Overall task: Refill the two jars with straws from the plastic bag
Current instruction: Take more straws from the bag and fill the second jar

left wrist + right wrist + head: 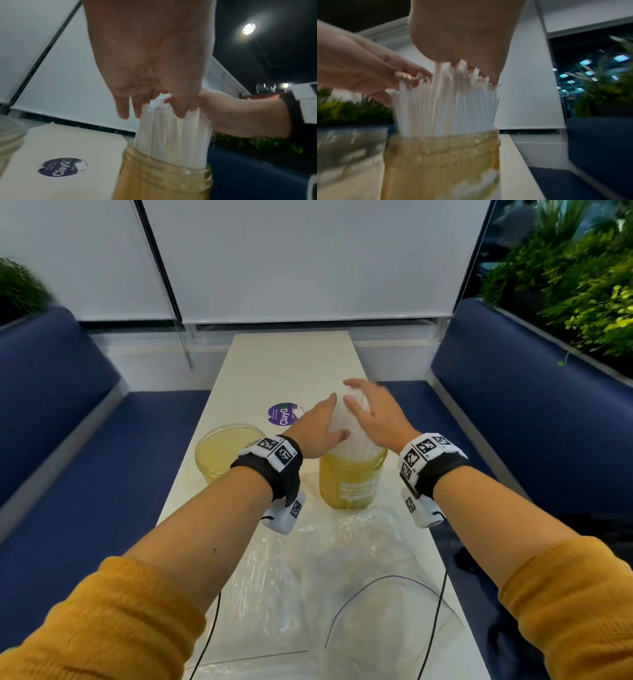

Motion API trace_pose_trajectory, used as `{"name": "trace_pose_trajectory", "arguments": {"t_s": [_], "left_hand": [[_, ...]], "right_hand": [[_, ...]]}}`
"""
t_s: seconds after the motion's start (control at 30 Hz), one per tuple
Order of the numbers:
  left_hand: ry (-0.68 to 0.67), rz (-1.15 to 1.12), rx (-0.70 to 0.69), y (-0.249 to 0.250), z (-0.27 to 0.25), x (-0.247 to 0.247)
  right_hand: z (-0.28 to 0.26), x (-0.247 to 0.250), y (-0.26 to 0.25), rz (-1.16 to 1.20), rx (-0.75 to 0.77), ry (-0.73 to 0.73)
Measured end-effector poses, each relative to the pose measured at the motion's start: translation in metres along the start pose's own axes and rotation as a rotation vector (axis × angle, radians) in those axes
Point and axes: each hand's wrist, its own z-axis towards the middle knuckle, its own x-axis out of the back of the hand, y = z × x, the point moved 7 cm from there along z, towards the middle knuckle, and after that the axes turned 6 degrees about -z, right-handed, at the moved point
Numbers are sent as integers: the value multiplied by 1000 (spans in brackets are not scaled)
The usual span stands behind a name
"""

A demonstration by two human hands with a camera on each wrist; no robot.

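A thick bundle of white straws [342,419] [171,135] [447,108] stands upright in the right yellow-tinted jar [349,484] [163,180] [440,162] and sticks well above its rim. My left hand [315,426] [150,54] [359,65] lies with straight fingers against the bundle's left side. My right hand [376,412] [231,112] [462,33] cups the straw tops from the right, fingers curved over them. The left jar [222,453] [10,135] stands open with no straws in it. The crumpled clear plastic bag [342,570] lies flat on the near end of the table.
The narrow white table [291,361] has a purple round sticker [282,414] beyond the jars. A thin black cable [376,580] loops over the bag. Blue benches [68,440] [531,422] flank the table. Green plants [582,285] stand behind the right bench.
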Motion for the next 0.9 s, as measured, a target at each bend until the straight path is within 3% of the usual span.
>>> {"name": "trace_pose_trajectory", "arguments": {"t_s": [0.03,0.07,0.13,0.2,0.3,0.4,0.6,0.67,0.73,0.8,0.9], "left_hand": [[-88,21,15,-3,-3,-6],[-138,18,20,-7,-7,-8],[-100,-16,23,-12,-19,2],[24,-32,0,-18,-36,21],[150,-58,-94,-15,-80,46],[145,-22,-96,-17,-136,49],[-346,276,70,-77,-262,-28],[-431,420,110,-104,-293,-49],[-449,494,120,-126,-311,-63],[-399,504,83,-136,-319,-68],[-278,515,-51,-137,-323,-68]], "right_hand": [[-4,-15,0,-54,-23,-141],[-6,-22,0,-117,-30,-189],[-4,-11,-9,-217,0,-41],[1,7,-23,-262,31,129],[7,12,-55,-350,63,82],[8,8,-108,-335,102,-52],[-60,-23,-226,-170,160,-391],[-106,-56,-251,-200,179,-601],[-159,-98,-260,-363,192,-873],[-200,-137,-262,-544,213,-1054],[-229,-178,-257,-690,219,-1105]]}}
